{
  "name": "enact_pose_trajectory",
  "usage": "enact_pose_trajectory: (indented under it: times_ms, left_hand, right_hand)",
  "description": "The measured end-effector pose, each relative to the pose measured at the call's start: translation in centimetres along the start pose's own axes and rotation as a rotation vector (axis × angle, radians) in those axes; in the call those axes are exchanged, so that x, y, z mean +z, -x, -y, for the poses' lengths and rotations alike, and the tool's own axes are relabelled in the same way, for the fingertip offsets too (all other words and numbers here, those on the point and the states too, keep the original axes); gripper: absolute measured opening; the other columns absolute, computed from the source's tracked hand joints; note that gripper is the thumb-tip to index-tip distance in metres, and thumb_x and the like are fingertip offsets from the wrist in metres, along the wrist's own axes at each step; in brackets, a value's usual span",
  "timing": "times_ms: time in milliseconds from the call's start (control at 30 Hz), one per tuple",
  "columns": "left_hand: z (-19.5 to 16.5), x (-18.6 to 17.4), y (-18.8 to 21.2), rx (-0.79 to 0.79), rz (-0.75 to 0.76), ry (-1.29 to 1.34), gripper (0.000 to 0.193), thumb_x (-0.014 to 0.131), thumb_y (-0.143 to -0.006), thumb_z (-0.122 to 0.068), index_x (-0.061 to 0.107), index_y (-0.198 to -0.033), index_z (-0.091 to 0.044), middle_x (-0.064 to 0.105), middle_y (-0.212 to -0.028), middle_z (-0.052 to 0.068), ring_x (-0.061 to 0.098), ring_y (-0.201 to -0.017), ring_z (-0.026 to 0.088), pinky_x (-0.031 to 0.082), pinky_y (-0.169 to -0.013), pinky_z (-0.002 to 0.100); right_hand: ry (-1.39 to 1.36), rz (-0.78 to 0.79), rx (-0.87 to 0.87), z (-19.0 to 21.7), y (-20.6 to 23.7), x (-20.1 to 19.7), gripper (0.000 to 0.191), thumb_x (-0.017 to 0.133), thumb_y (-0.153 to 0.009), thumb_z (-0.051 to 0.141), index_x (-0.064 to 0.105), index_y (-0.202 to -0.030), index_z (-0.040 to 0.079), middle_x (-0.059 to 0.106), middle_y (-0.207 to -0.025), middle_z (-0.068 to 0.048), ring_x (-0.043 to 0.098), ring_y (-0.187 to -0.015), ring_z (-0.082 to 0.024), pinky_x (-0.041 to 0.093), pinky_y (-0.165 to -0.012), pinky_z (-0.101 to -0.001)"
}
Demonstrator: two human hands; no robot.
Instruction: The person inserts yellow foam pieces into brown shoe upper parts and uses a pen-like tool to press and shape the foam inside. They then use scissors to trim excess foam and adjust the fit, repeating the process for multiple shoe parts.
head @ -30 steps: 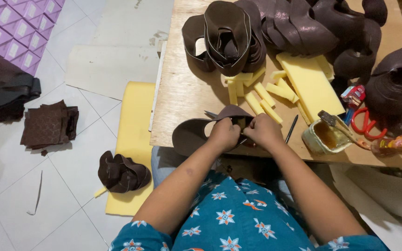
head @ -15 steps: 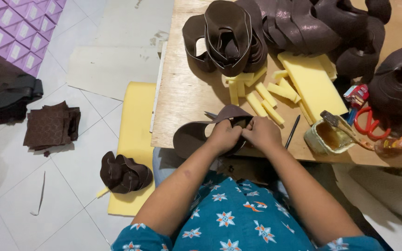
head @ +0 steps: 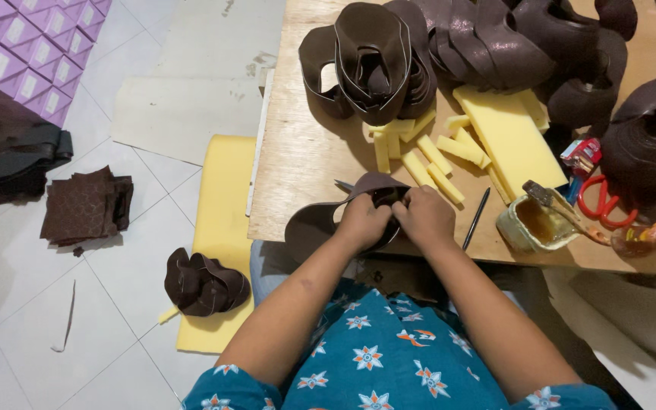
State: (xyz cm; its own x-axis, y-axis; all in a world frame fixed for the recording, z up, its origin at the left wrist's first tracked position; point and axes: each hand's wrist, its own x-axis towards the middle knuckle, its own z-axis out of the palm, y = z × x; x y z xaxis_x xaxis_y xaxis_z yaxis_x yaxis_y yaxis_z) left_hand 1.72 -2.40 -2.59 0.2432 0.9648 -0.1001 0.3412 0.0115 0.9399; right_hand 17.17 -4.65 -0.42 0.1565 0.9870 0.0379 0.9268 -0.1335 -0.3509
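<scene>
Both hands work one dark brown leather piece (head: pixel 309 225) at the near edge of a wooden table (head: pixel 298 163). My left hand (head: pixel 363 222) grips its folded part from the left. My right hand (head: pixel 427 216) pinches the same fold from the right, fingers closed over it. The flat end of the piece sticks out to the left past the table edge. A grey metal tip (head: pixel 343 184) pokes out from under the leather.
Yellow foam strips (head: pixel 427 156) and a foam block (head: pixel 506 140) lie behind the hands, with heaps of brown leather loops (head: pixel 377 61). A glue tin with brush (head: pixel 529 224), red scissors (head: pixel 601 201) and a black pen (head: pixel 476 219) sit right. On the floor: a foam sheet (head: pixel 222 205), leather pieces (head: pixel 203 282).
Both hands stay on the leather piece with only small finger movements on the fold. The view has shifted slightly.
</scene>
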Motion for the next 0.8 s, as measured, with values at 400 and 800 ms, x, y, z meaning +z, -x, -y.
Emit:
enact_pose_trajectory:
  times_ms: [400,800]
  left_hand:
    - [-2.2,-0.9,0.8,-0.351,-0.006,0.383,0.036,0.068,-0.088,-0.031,0.072,-0.091,0.005,0.067,-0.072,0.012,0.062,-0.06,0.025,0.048,-0.055,0.039]
    - [-1.1,0.1,1.2,0.112,-0.073,0.098,0.037,0.06,-0.089,-0.026,0.071,-0.114,0.0,0.074,-0.105,0.022,0.071,-0.099,0.035,0.053,-0.088,0.041]
  right_hand:
    - [-0.277,-0.142,-0.286,-0.4,0.3,-0.6,0.017,0.071,-0.083,0.02,0.075,-0.095,0.01,0.066,-0.107,-0.011,0.066,-0.093,-0.034,0.054,-0.077,-0.0448]
    - [-0.005,-0.101,-0.133,0.2,-0.2,0.7,0.023,0.076,-0.08,0.026,0.067,-0.093,0.009,0.063,-0.097,-0.014,0.065,-0.089,-0.036,0.053,-0.073,-0.0482]
